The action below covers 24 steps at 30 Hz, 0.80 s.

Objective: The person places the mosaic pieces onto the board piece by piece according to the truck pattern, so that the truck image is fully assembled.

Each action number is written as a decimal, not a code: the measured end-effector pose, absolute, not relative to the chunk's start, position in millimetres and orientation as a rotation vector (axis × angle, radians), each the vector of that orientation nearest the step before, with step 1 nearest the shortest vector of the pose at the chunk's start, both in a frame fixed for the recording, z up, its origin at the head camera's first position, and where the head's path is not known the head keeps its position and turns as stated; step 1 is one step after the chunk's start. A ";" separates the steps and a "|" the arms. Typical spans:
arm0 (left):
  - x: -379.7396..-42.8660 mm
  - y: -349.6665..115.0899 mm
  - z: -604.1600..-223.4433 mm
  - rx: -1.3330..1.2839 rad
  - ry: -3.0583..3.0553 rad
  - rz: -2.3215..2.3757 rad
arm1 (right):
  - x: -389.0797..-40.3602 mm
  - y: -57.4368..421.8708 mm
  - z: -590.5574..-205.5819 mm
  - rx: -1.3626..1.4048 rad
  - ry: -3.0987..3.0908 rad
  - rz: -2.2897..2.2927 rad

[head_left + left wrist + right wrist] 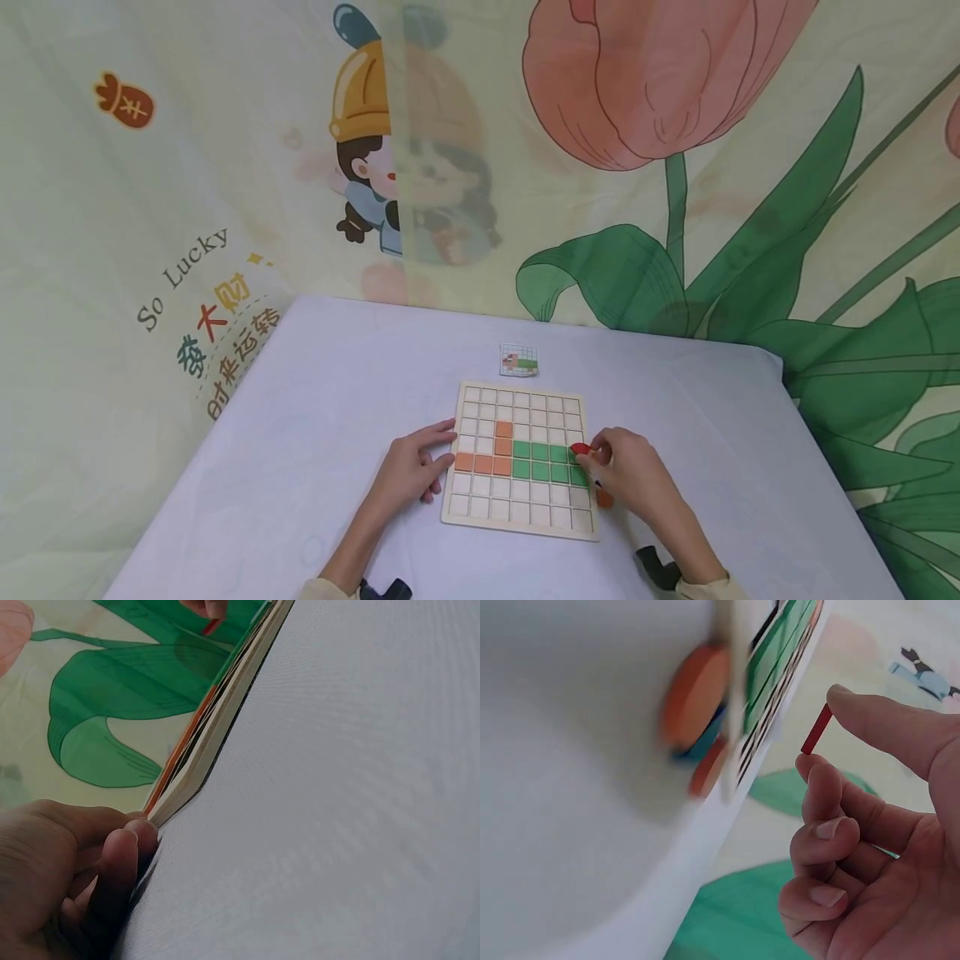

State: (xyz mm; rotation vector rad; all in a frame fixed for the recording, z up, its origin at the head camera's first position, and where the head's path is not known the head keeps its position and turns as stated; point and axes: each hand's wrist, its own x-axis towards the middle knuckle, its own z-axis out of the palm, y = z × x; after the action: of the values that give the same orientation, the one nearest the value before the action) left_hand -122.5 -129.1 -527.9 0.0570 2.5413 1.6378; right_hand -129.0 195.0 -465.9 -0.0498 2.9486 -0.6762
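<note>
A wooden grid board lies on the table, with orange tiles and green tiles filling some of its squares. My left hand touches the board's left edge with thumb and fingertips, the digits spread apart. At the right edge, my right hand pinches a small thin red piece between thumb and index finger, above the green tiles. In the right wrist view, the other fingers of that hand are curled and hold nothing.
Orange pieces and a dark blue piece lie beside the board's right edge, partly covered by my right hand in the head view. A small picture card lies beyond the board. A printed cloth hangs behind the white table.
</note>
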 end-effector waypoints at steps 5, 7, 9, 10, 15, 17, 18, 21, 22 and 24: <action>-122.3 -128.3 -528.2 0.073 2.522 1.654 | -136.2 171.4 -466.7 -0.143 2.963 -0.663; -122.1 -127.9 -528.2 0.075 2.516 1.658 | -138.8 162.6 -468.1 -0.174 2.973 -0.656; -121.8 -127.6 -527.7 0.074 2.512 1.664 | -141.2 154.4 -469.3 -0.205 2.973 -0.667; -121.9 -127.5 -527.7 0.084 2.514 1.667 | -142.4 150.8 -470.1 -0.226 2.974 -0.673; -122.2 -127.2 -527.6 0.080 2.519 1.657 | -148.0 136.2 -472.5 -0.311 2.964 -0.693; -122.4 -127.3 -527.7 0.066 2.522 1.649 | -151.1 131.7 -472.1 -0.350 2.963 -0.686; -122.6 -127.4 -527.8 0.065 2.525 1.648 | -153.1 129.6 -471.9 -0.369 2.961 -0.683; -122.8 -128.2 -527.4 0.053 2.532 1.646 | -160.0 123.5 -470.2 -0.419 2.949 -0.670; -122.7 -128.5 -527.3 0.051 2.533 1.645 | -162.3 121.6 -469.4 -0.429 2.940 -0.667; -122.5 -129.1 -526.8 0.048 2.532 1.642 | -167.2 118.0 -469.3 -0.439 2.920 -0.661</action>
State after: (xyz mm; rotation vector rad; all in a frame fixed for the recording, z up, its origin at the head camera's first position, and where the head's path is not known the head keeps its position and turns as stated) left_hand -122.5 -129.1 -526.8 0.0482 2.5318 1.6421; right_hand -167.2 118.0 -469.3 -0.4394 2.9196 -0.6613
